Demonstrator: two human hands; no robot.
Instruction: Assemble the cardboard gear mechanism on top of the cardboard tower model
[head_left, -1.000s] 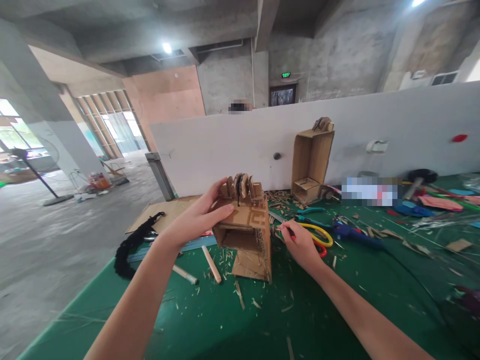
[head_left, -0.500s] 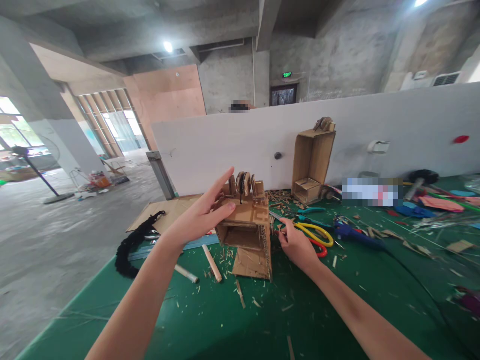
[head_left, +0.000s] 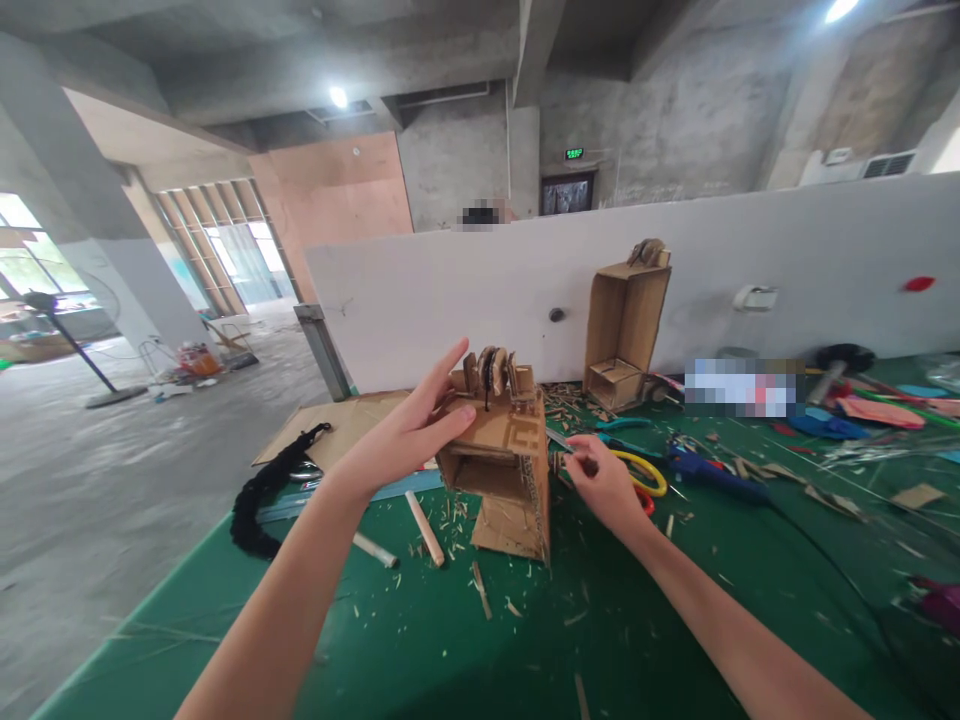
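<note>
A cardboard box model [head_left: 495,435] stands upright on the green table, with round cardboard discs [head_left: 493,371] between small uprights on top. My left hand [head_left: 409,430] steadies its upper left side, thumb on the top face and index finger stretched upward; the other fingers are partly hidden behind the model. To the right of the model, my right hand [head_left: 604,485] has its fingers pinched together near a small round piece [head_left: 556,461] at the model's side. What the pinch holds is too hidden to tell. Scissors with yellow handles [head_left: 646,472] lie behind this hand.
A taller cardboard box [head_left: 626,325] stands at the back by the white partition [head_left: 450,290]. A blue glue gun [head_left: 712,473] with its cord lies at right. Wooden sticks [head_left: 425,528], a black fuzzy strip [head_left: 255,500] and cardboard scraps lie around the model.
The cardboard model has shifted and tilted slightly to the right. My right hand has moved a little right, away from the model's side. My left hand stays almost in place.
</note>
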